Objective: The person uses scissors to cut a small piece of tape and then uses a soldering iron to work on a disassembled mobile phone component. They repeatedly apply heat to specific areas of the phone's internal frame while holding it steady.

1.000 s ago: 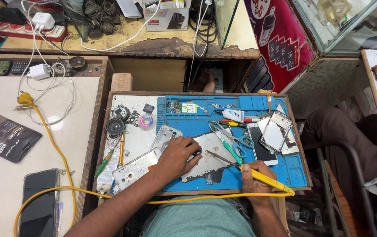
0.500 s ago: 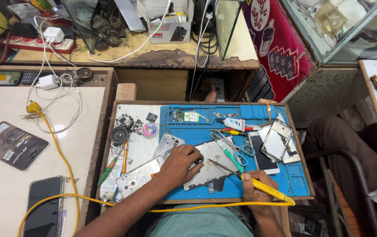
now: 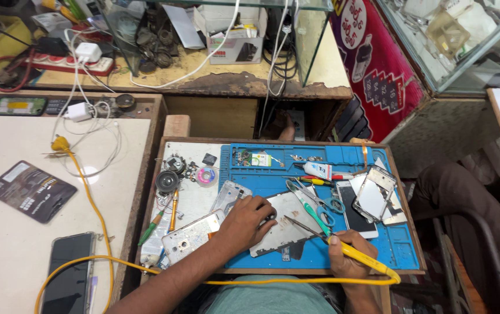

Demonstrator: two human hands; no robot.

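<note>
My left hand (image 3: 248, 223) presses down on a grey phone back panel (image 3: 287, 224) lying on the blue work mat (image 3: 398, 247). My right hand (image 3: 347, 261) grips a yellow-handled soldering iron (image 3: 343, 246), with its thin tip resting on the panel near my left fingers. The iron's yellow cable (image 3: 95, 215) loops across my lap and off to the left table. A silver phone frame (image 3: 193, 236) lies just left of my left wrist.
Scissors (image 3: 319, 200), a glue tube (image 3: 318, 170), a dark phone (image 3: 356, 208) and a bare frame (image 3: 376, 193) lie on the mat's right. A solder spool (image 3: 206, 176) and small parts sit at left. A black phone (image 3: 68, 279) and a dark card (image 3: 31, 191) lie on the white table.
The camera has tilted so the tray sits higher in view. Both hands stay on the panel and the iron, with the tip close to the same spot.
</note>
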